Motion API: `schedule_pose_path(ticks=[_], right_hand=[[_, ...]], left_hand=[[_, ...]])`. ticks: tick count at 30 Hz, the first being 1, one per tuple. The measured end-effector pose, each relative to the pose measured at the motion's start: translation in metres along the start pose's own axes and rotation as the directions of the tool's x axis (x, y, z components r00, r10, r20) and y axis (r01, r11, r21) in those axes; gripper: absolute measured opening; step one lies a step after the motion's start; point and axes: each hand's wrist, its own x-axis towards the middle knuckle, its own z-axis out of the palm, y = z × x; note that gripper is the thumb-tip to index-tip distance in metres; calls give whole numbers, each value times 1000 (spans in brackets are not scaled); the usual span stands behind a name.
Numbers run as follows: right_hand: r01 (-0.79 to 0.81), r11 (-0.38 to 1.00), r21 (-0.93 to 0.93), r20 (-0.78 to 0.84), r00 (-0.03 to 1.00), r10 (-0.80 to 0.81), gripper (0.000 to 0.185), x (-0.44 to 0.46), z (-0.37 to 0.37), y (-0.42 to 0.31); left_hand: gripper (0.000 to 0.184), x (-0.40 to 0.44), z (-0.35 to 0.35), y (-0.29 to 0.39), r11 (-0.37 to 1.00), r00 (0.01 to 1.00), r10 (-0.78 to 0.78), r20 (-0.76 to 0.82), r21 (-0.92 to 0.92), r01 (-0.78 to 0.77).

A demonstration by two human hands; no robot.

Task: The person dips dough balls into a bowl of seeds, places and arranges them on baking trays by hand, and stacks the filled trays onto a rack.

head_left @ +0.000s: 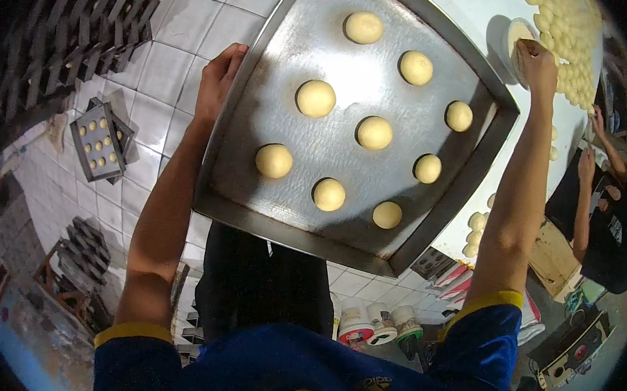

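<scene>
A large metal tray (290, 212) holds several round dough balls (374, 133), set apart from one another in rows. My left hand (220, 80) grips the tray's left edge, its fingertips curled over the rim. At the upper right, my right hand (536, 62) reaches into a small white bowl (513, 55) with its fingers pressed together; what they hold, if anything, is hidden. The bowl stands on the white table (501, 161), beside a big pile of dough pieces (571, 39).
Tray stacks (86, 20) stand at the upper left, and a smaller tray of dough balls (98, 140) lies below them. Buckets (382, 325) are at the bottom centre. A co-worker (603, 208) is at the right, hands near the table's edge.
</scene>
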Motion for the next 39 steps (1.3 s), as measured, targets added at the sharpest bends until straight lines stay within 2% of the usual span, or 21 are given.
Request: schedule_pose_path(ticks=[5, 7, 10, 11, 12, 13, 15, 16, 18, 19, 21, 22, 24, 27, 31, 33, 35, 36, 37, 38, 39], right_hand=[[42, 998, -45, -31, 999, -44, 42, 5, 9, 0], [69, 996, -60, -28, 997, -71, 44, 6, 10, 5], [81, 996, 36, -3, 997, -81, 43, -2, 5, 1], [57, 949, 309, -19, 998, -54, 41, -18, -1, -5], [34, 829, 558, -26, 999, -24, 39, -39, -9, -16], [90, 783, 615, -55, 996, -72, 36, -66, -18, -35], [-1, 720, 694, 34, 999, -32, 38, -134, -33, -93], [-10, 722, 692, 119, 988, -101, 35, -163, -28, -103], [-84, 669, 738, 261, 951, -169, 24, -226, -30, -154], [-36, 664, 747, 248, 942, -227, 14, -247, -29, -175], [153, 753, 639, 138, 941, -308, 14, -273, -6, -188], [150, 753, 641, 139, 942, -306, 14, -279, 0, -193], [333, 849, 410, 46, 922, -384, 19, -290, 8, -198], [432, 834, 342, 0, 888, -460, 28, -302, 6, -193], [449, 844, 294, 32, 878, -478, 37, -309, -11, -192], [450, 771, 451, 112, 829, -549, 40, -293, -21, -174], [346, 758, 553, -45, 921, -388, 27, -256, -29, -147], [461, 766, 448, -280, 886, -370, 22, -219, -24, -122], [236, 778, 582, -227, 966, -124, 19, -187, -15, -89], [217, 944, 248, -340, 932, -126, 23, -150, -27, -72], [172, 965, 197, -342, 935, -97, 34, -113, -24, -45]], left_hand=[[42, 0, -1, 5, 997, 999, -43, -25, 69, 45], [42, 0, 0, 4, 999, 1000, -30, -2, 34, 30], [42, 0, -4, 0, 1000, 1000, -22, 22, 15, 21], [42, 2, -4, -2, 999, 999, -25, 26, 31, 24], [42, 2, -3, -1, 999, 999, -24, 27, 27, 23], [43, 0, -1, 1, 1000, 1000, -3, 10, 18, 3], [43, -1, -1, 6, 1000, 1000, 13, -10, 5, -13], [43, -2, -2, 9, 1000, 1000, -24, -17, 19, 24], [43, -3, 0, 10, 998, 998, -60, -21, 32, 61], [43, -3, 1, 9, 999, 999, -39, -33, 35, 40], [44, -2, 1, 7, 999, 999, -18, -44, 41, 19], [43, -2, 1, 4, 998, 998, -48, -35, 31, 50], [43, -2, 0, 1, 996, 996, -82, -24, 25, 83], [42, -2, -1, -3, 994, 995, -103, -5, -48, 102], [41, -3, 3, -2, 989, 994, -110, 2, -101, 110], [41, -3, 4, 0, 985, 991, -130, -10, -116, 128], [40, -3, 2, 0, 992, 998, -48, 42, -119, 53], [40, -4, 2, 0, 992, 998, -51, 41, -114, 55], [39, -3, 2, -1, 992, 998, -38, 50, -119, 44], [39, -3, 3, -2, 992, 998, -25, 60, -124, 32], [39, -1, 2, -6, 992, 998, -27, 64, -118, 34]])
